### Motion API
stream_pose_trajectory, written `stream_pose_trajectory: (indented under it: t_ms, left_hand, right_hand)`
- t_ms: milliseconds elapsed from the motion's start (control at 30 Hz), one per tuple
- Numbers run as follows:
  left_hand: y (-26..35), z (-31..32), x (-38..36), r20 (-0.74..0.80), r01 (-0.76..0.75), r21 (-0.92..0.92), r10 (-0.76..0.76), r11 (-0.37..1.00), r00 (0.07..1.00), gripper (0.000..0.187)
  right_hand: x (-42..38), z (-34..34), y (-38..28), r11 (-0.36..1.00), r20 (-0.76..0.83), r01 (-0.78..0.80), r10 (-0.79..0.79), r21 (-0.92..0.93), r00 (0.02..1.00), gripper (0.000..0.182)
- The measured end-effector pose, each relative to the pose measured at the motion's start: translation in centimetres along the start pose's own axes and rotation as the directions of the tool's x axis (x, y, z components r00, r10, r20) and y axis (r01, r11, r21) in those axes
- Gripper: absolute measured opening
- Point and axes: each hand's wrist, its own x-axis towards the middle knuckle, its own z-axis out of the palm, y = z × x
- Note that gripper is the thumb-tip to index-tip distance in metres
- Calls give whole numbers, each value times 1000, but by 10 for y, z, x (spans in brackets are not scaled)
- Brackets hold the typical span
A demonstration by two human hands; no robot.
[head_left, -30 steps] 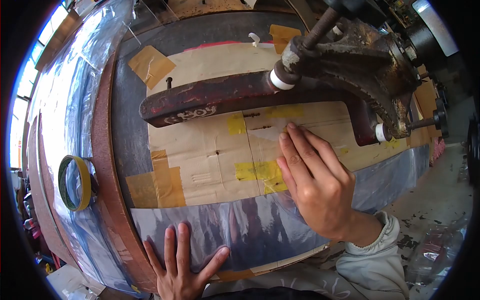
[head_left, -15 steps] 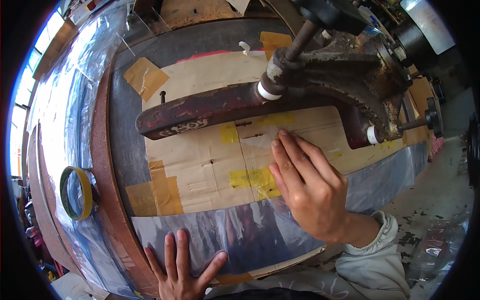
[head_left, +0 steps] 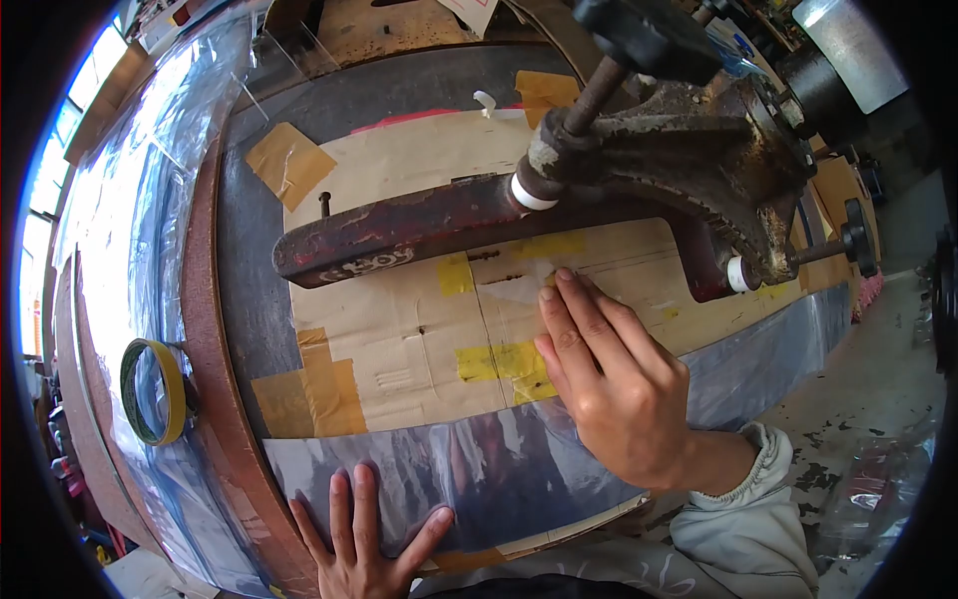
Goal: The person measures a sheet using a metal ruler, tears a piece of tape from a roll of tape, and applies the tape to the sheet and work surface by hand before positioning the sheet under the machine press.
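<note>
My left hand (head_left: 364, 539) lies flat with fingers spread on a clear plastic sheet (head_left: 499, 459) along the near edge of the table. My right hand (head_left: 624, 384) is closed, its fingers pressed together and pointing down at a taped cardboard sheet (head_left: 389, 329). Whatever the fingertips hold, if anything, is too small to make out. Beside them is a whitish translucent patch (head_left: 519, 288) on the cardboard. Yellow tape strips (head_left: 499, 361) and dark slits lie close by. Just beyond the hand, a dark metal arm (head_left: 419, 225) marked with white writing crosses over the cardboard.
A heavy cast-metal bracket with a black knob (head_left: 649, 40) stands at the upper right. A yellow tape roll (head_left: 172, 394) rests at left on plastic wrapping beside a brown raised strip (head_left: 215, 399). Brown tape (head_left: 289, 165) holds the cardboard's far corner. An upright bolt (head_left: 324, 203) stands behind the metal arm.
The view has shifted very slightly. My right fingertips have moved barely at all on the cardboard, and my left hand stays flat in place.
</note>
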Motion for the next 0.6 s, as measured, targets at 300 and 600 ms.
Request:
stream_pose_trajectory:
  t_ms: [300,600]
  left_hand:
    - [2,-2,0,10,17,-28,-16,999,1000,53]
    - [2,-8,1,27,25,-118,-22,993,999,56]
  right_hand:
    - [-3,0,1,999,5,32,-32,-37,999,34]
    - [-1,0,2,999,8,26,-26,-24,1000,33]
